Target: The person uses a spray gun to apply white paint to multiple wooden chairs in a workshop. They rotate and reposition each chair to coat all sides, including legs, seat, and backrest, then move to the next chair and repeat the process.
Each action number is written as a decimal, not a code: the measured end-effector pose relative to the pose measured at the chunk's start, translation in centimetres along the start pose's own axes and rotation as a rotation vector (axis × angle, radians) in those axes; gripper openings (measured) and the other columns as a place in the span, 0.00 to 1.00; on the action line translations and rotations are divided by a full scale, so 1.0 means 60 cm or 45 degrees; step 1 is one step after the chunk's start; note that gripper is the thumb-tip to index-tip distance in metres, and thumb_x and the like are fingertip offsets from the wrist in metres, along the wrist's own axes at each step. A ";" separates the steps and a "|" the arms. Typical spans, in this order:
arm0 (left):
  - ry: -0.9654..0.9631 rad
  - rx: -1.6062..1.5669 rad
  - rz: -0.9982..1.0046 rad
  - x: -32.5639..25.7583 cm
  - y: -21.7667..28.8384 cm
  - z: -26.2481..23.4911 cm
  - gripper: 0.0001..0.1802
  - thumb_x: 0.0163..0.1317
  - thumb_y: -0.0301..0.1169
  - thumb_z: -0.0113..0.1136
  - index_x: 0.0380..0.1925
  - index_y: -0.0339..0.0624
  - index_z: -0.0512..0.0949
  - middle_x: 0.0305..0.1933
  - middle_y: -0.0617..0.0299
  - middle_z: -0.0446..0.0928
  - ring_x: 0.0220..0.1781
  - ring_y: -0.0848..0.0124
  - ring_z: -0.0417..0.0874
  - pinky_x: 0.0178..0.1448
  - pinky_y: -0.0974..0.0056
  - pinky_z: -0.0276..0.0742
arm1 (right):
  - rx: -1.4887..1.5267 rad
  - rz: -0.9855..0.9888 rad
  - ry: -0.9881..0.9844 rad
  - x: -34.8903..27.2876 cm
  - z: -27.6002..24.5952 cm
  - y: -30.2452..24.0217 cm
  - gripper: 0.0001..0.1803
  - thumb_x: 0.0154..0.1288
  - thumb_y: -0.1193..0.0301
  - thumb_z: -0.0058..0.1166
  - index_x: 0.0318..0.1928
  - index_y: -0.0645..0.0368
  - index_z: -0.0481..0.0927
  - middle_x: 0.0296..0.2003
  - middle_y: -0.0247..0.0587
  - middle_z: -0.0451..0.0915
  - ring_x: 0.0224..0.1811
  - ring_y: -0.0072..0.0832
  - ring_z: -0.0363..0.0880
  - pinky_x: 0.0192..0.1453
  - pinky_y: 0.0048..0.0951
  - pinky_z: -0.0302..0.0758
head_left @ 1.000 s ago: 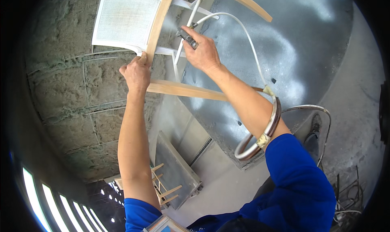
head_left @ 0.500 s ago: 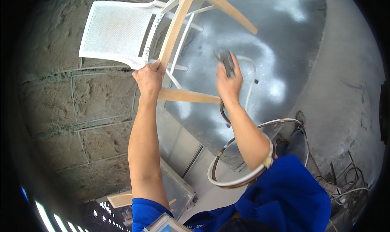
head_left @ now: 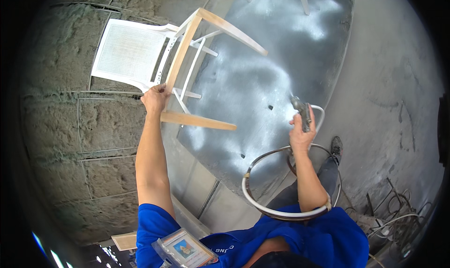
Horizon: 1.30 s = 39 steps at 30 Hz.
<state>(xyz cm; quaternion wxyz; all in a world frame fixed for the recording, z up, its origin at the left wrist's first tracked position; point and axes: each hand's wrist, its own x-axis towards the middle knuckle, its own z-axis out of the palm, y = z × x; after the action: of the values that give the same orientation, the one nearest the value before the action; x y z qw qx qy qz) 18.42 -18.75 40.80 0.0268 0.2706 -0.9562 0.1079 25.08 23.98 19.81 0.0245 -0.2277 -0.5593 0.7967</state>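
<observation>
A chair hangs tilted on its side in the upper left. Its woven back and stretchers are white. The front rail and near leg show bare wood; the far leg is whitish, more so toward its tip. My left hand is closed round the frame where the back meets the seat rail. Off to the right of the chair, apart from it, my right hand grips a dark spray gun. A pale hose runs from the gun and loops round my right forearm.
Below the chair lies a grey sheet with white overspray patches. A ridged, crusted wall-like surface spans the left. Tangled hoses and rods lie at lower right, near my shoe. White legs show at the top edge.
The spray gun has moved right and toward me, away from the chair. The chair sits lower and further left in view. Its far leg has turned from bare wood to whitish.
</observation>
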 end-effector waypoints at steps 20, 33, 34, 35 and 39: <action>0.070 -0.111 -0.112 -0.186 0.172 0.104 0.08 0.58 0.32 0.73 0.38 0.51 0.87 0.39 0.65 0.87 0.44 0.64 0.86 0.59 0.56 0.64 | -0.571 0.349 -0.534 0.488 -0.138 -0.357 0.32 0.72 0.71 0.56 0.74 0.61 0.69 0.30 0.33 0.81 0.27 0.17 0.78 0.20 0.21 0.67; -0.045 -0.935 -0.086 -0.228 0.627 0.139 0.36 0.48 0.22 0.70 0.63 0.47 0.77 0.65 0.53 0.77 0.64 0.51 0.76 0.60 0.47 0.70 | -1.078 0.085 -1.073 0.653 0.042 -0.573 0.29 0.68 0.69 0.61 0.70 0.51 0.77 0.37 0.35 0.85 0.30 0.20 0.80 0.28 0.23 0.75; -0.291 -1.151 0.220 -0.233 0.711 0.126 0.44 0.52 0.24 0.70 0.72 0.46 0.68 0.74 0.46 0.68 0.76 0.49 0.67 0.79 0.45 0.62 | -1.050 0.016 -1.167 0.652 0.069 -0.580 0.27 0.68 0.69 0.62 0.67 0.46 0.81 0.45 0.34 0.88 0.33 0.23 0.81 0.41 0.27 0.80; -0.457 -1.415 0.466 -0.239 0.787 0.111 0.46 0.53 0.23 0.68 0.75 0.49 0.65 0.82 0.51 0.59 0.82 0.47 0.57 0.82 0.38 0.52 | -0.935 -0.127 -1.370 0.653 0.101 -0.580 0.26 0.68 0.69 0.62 0.67 0.46 0.81 0.48 0.35 0.88 0.34 0.26 0.83 0.44 0.30 0.80; -1.077 -1.384 0.881 -0.271 0.985 0.047 0.43 0.55 0.23 0.67 0.73 0.55 0.66 0.82 0.58 0.60 0.82 0.54 0.61 0.73 0.45 0.62 | -0.758 -0.918 -1.971 0.671 0.300 -0.573 0.25 0.68 0.71 0.61 0.65 0.41 0.83 0.55 0.40 0.88 0.45 0.43 0.88 0.56 0.40 0.82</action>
<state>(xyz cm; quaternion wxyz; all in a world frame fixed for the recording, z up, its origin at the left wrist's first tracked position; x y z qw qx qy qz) 1.38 38.04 24.95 -0.2470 -0.0767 -0.8339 -0.4876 -25.35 32.81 42.20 -0.1705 0.5641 -0.6398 0.4933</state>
